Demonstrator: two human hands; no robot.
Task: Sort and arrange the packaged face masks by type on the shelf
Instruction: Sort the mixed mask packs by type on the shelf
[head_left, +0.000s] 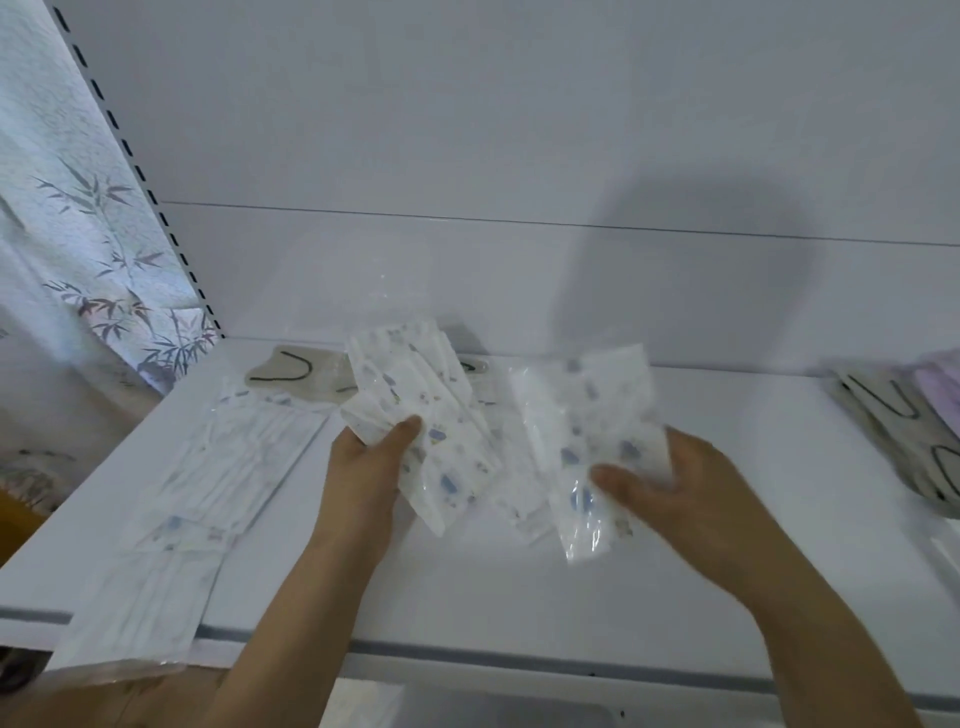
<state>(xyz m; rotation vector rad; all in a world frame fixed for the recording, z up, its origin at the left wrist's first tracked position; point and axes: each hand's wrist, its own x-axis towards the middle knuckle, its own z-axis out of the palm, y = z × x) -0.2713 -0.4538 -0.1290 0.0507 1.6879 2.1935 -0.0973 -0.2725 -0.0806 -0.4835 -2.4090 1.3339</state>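
Blue-print mask packs (415, 400) (587, 447) fanned above shelf (727, 545) — plain white packs (228, 467) flat, left.

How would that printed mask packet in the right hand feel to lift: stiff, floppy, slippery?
Probably floppy: the packet bends and its lower end hangs past the right hand. Likely slippery too, since its clear wrapper shines, and the thumb pinches it against the fingers. It looks light: thin and flat, held up by one hand above the shelf.

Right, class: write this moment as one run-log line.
left hand: holds printed mask packs | right hand: holds printed mask pack | shelf: white packs left, beige packs right
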